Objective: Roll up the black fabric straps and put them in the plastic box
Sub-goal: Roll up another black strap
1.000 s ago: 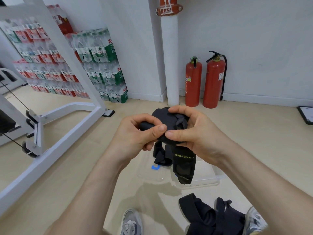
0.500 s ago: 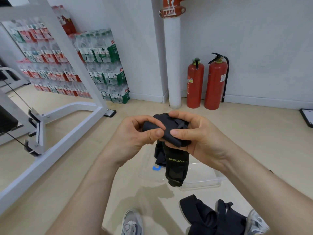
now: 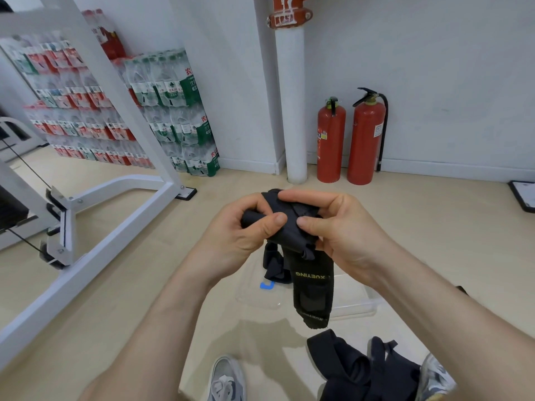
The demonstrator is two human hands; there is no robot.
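Far left, a white frame, with stacked water packs behind it along the wall. Far centre, two red extinguishers beside a pipe.

Near centre, on the floor, the clear box, set directly below the hands, probably for dropping a finished roll straight in. Contents hard to make out through the plastic.

Near right, beside a shoe, a loose pile of more black straps, not yet rolled and within easy reach.

Above the box, the strap in hand: upper part wound into a tight wad, printed tail hanging free toward the box (lettering upside down from here).

Grips the wad from the left with the left hand, thumb pressed on top, fingers curled behind. Pinches it from the right with the right hand, thumb and forefinger closed on the fabric, seemingly to stop the turns springing loose while winding in the tail.
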